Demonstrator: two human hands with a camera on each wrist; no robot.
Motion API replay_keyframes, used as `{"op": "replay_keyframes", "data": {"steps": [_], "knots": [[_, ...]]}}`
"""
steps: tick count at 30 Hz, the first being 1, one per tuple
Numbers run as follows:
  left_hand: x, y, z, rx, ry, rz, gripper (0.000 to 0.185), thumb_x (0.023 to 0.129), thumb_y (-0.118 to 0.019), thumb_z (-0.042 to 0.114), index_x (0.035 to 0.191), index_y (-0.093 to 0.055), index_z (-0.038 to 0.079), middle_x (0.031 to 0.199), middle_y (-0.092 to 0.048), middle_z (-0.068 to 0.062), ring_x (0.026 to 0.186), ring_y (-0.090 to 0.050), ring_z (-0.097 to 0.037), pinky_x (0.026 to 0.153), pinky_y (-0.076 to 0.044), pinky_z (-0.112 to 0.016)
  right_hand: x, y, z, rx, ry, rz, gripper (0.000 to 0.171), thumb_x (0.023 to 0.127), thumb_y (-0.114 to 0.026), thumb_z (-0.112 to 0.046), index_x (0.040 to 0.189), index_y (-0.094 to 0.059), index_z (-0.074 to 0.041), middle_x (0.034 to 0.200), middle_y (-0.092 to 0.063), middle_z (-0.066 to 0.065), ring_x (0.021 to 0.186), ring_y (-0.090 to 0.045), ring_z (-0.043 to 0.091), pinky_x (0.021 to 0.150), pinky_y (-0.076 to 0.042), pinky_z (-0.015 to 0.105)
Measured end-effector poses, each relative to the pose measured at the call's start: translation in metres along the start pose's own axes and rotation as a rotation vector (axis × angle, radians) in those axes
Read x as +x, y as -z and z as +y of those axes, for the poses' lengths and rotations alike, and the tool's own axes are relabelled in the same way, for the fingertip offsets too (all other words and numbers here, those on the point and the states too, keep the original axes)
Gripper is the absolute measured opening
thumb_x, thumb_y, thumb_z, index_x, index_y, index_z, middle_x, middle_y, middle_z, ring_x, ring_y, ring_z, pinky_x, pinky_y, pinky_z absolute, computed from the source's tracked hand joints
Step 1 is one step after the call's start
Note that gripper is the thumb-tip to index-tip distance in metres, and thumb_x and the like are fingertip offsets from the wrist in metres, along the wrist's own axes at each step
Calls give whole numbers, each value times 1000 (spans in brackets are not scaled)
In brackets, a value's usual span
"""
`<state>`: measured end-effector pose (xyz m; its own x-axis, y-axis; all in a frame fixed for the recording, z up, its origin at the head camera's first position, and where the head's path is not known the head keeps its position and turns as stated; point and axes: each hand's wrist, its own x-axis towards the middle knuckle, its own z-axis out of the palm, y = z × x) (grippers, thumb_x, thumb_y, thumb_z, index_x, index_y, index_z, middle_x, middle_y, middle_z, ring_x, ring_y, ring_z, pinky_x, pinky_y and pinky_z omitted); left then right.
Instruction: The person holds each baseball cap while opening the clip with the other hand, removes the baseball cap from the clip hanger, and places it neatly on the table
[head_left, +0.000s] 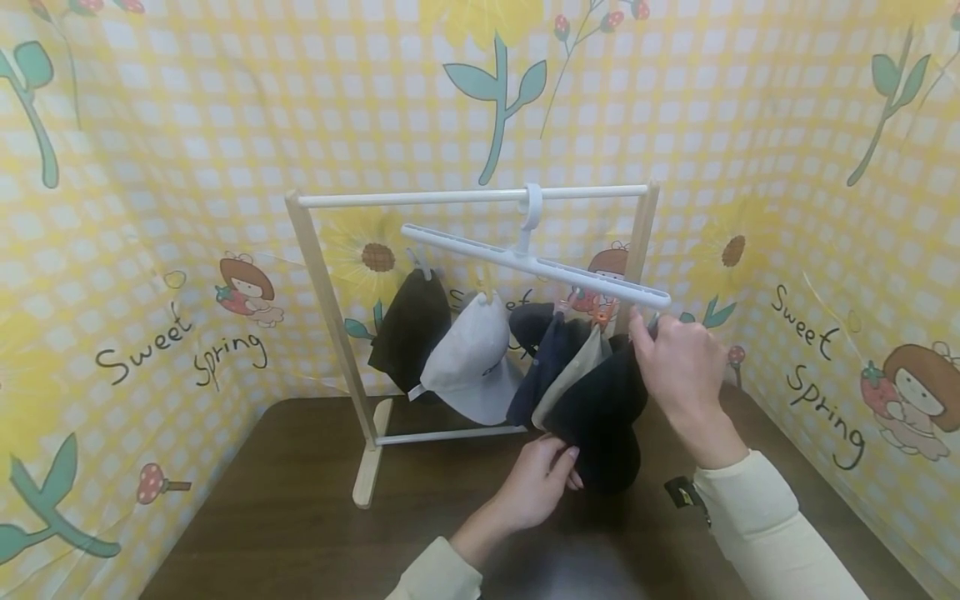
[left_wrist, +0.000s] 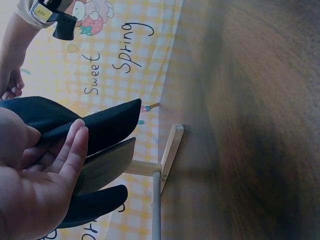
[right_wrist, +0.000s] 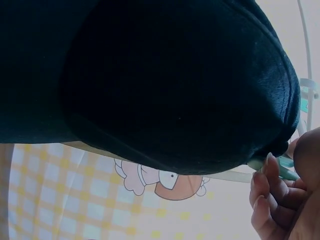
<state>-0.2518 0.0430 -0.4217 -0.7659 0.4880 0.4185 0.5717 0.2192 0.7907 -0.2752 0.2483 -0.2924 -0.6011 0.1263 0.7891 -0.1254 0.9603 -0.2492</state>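
Head view: my left hand [head_left: 536,487] holds the bottom edge of a black cap [head_left: 600,417]. My fingers curl round the brim. The cap hangs at the right end of the hanger [head_left: 536,262], the last in the row. My right hand [head_left: 678,371] is up at the top of the cap, right under the hanger's end, with its fingers bent in a pinch there. The hanger is white and tilted, low on the right. It hooks over the top bar of the rack [head_left: 330,333]. Left of my cap hang a tan cap [head_left: 573,371], a navy cap [head_left: 543,367], a white cap [head_left: 472,358] and one more black cap [head_left: 408,329] at the far left. The rack stands on a brown table [head_left: 285,517], near the back. A yellow cloth [head_left: 150,250] with flowers goes round the table.

Left wrist view: my left hand [left_wrist: 37,195] fills the lower left corner. My fingers [left_wrist: 75,145] lie flat along the dark brim of the black cap [left_wrist: 100,122], and my thumb presses the other side, so I pinch it. Two more brims show under it. The rack's foot [left_wrist: 170,150] sits on the table [left_wrist: 250,125].

Right wrist view: the black cap [right_wrist: 150,85] fills most of the picture. My right fingers [right_wrist: 267,195] are bent in the lower right corner, at the cap's edge, on a pale green clip [right_wrist: 262,165].
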Motion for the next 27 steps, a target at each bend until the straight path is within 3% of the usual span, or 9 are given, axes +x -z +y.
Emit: {"op": "replay_keyframes", "data": {"steps": [11, 27], "knots": [[-2, 3, 0, 6, 2, 1, 30, 107, -50, 9, 82, -65, 0, 70, -68, -12, 65, -67, -15, 65, -53, -20, 1, 4, -2, 15, 19, -21, 64, 106, -48, -41, 51, -40, -9, 46, -31, 3, 38, -29, 23, 37, -20, 32], [-6, 7, -2, 10, 13, 1, 31, 107, -50, 9, 82, -65, -1, 71, -67, -11, 65, -68, -19, 66, -54, -21, 3, 1, -4, 40, 49, -38, 59, 105, -54, -32, 52, -44, -7, 46, -34, 6, 39, -31, 24, 38, -23, 32]]}}
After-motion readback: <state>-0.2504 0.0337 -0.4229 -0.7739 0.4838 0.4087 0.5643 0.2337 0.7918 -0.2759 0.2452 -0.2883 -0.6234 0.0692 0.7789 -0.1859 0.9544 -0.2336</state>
